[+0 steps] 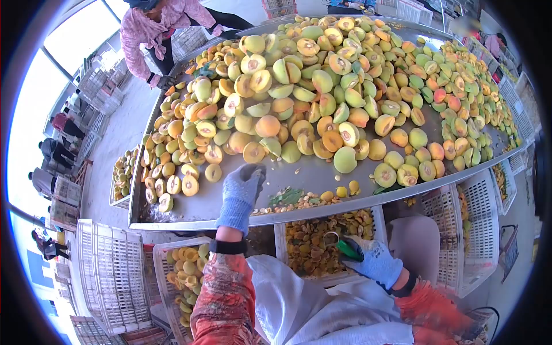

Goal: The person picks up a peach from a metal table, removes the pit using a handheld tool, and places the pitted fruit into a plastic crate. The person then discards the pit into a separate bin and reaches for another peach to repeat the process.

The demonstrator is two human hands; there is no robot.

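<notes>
- The fruit (pixel 268 126), round and smooth-skinned, yellow, green and orange, is heaped over the middle and far part of the worktop (pixel 195 210); many pieces are halved, showing pale flesh and brown-rimmed hollows or pits.
- The left hand (pixel 242 192), in a knitted blue glove, is above the near edge with curled fingers; whether it is grasping anything cannot be told.
- The right hand (pixel 375 261), gloved alike, is grasping a green-handled tool (pixel 349 249) with a thin metal loop, over a crate (pixel 281 247) of limp, brownish-yellow pieces.
- The worktop is smooth grey metal with a raised rim; loose pits (pixel 299 201) and crumpled leaves (pixel 286 196) lie near its near edge.
- Pale floor (pixel 103 155) and bright windows fill the left side of the room.
- Slatted plastic crates (pixel 112 276) stand at near left; others (pixel 480 230) crowd the right.
- A person in a pink patterned jacket (pixel 137 43) leans in at far left.
- The wearer's pale apron (pixel 328 313) fills the near middle, below the crate.
</notes>
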